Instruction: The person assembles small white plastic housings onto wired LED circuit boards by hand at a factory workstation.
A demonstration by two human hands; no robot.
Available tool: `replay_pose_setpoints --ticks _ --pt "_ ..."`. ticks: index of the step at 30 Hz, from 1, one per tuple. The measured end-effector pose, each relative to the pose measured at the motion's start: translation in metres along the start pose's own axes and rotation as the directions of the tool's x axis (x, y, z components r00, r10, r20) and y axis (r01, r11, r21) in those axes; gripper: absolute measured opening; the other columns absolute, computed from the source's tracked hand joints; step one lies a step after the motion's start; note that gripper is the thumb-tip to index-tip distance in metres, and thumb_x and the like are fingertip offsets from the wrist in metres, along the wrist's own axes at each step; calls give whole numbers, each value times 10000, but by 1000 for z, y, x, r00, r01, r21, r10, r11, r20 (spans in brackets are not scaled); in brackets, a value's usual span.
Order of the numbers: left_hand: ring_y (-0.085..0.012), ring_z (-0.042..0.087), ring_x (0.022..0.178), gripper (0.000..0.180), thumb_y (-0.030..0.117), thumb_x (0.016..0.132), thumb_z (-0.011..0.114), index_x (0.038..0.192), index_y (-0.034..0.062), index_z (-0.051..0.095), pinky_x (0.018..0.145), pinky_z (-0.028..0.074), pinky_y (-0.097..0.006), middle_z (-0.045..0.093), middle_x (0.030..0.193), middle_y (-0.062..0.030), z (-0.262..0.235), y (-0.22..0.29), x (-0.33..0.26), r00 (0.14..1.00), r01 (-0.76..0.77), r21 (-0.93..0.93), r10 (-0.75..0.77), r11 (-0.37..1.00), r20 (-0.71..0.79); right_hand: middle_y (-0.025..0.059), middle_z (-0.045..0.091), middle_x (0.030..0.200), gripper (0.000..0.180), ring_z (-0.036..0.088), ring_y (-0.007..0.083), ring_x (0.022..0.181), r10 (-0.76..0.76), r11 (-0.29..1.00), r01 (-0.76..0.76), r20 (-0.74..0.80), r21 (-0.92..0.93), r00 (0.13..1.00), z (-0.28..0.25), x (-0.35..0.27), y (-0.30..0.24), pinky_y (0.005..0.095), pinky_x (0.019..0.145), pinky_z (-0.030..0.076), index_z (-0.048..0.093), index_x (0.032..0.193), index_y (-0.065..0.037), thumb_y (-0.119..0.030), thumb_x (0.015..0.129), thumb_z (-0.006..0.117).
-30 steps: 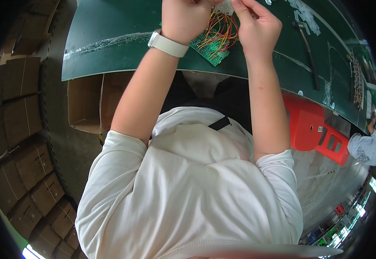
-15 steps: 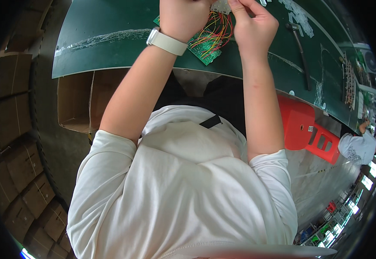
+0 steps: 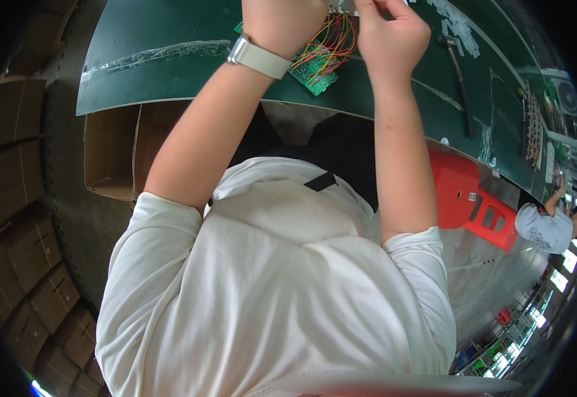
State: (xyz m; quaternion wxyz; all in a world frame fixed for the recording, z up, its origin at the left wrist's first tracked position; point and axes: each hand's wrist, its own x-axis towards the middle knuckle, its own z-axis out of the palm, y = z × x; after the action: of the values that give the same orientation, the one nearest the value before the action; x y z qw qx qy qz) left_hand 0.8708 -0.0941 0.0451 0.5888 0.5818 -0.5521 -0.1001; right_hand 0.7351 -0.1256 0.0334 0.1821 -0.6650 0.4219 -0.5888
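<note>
My left hand (image 3: pixel 285 25), with a pale-strapped watch (image 3: pixel 259 57) on its wrist, reaches to the top edge of the picture, which cuts off its fingers. Close by on the right is my right hand (image 3: pixel 394 38), thumb and fingers drawn together in a pinch; what they grip is cut off. Between the hands a small whitish part (image 3: pixel 345 6) shows at the top edge. Red, yellow and dark wires (image 3: pixel 339 34) run from beside it down to a green circuit board (image 3: pixel 315 74) lying on the green tabletop (image 3: pixel 163 76).
A black-handled tool (image 3: pixel 459 83) lies right of my right hand, near clear plastic pieces (image 3: pixel 457 21). Below the table edge are an open cardboard box (image 3: pixel 110 159) and a red plastic stool (image 3: pixel 454 188). Stacked cartons (image 3: pixel 17 172) line the left; another person (image 3: pixel 543 228) sits far right.
The view has shifted slightly. My hands stay close together at the top edge, and less of the whitish part shows now. The board keeps its place on the table.
</note>
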Motion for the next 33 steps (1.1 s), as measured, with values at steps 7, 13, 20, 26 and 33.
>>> replay_pose_setpoints --ticks 7,13,20,26,33 --pt "-288 711 654 218 212 896 745 946 6 796 644 553 -373 728 769 -201 -42 -10 49 937 114 273 -195 955 290 100 761 814 201 683 119 748 220 971 -203 142 -125 965 -34 34 27 273 692 510 756 983 67 -105 881 775" --pt "-357 708 769 309 374 912 699 916 88 818 747 572 -440 735 806 -172 -57 -7 65 923 -260 686 -35 679 384 41 780 944 287 714 112 896 193 932 -118 194 -343 962 -65 29 48 261 835 534 787 1121 -62 -292 954 754" --pt "-242 668 799 250 214 808 847 994 57 790 781 551 -360 741 854 -62 -91 -69 16 571 -741 57 584 669 577 -9 712 828 304 611 52 749 224 959 -193 135 -207 965 -77 -3 48 216 707 476 805 1117 -84 -338 955 768" --pt "-239 646 1073 406 319 800 824 1167 165 746 950 541 -402 722 1096 7 -68 -93 -14 498 -817 155 542 556 677 -44 646 717 334 520 28 650 332 940 -316 130 -127 934 -95 -34 67 204 631 433 794 1116 -54 -344 950 777" --pt "-259 676 1010 210 150 849 788 1054 104 775 907 555 -400 738 994 -26 -77 -73 23 603 -652 103 431 751 671 32 778 941 292 643 40 795 422 907 -418 118 -55 899 -117 -36 84 212 770 511 778 1153 -42 -279 987 738"
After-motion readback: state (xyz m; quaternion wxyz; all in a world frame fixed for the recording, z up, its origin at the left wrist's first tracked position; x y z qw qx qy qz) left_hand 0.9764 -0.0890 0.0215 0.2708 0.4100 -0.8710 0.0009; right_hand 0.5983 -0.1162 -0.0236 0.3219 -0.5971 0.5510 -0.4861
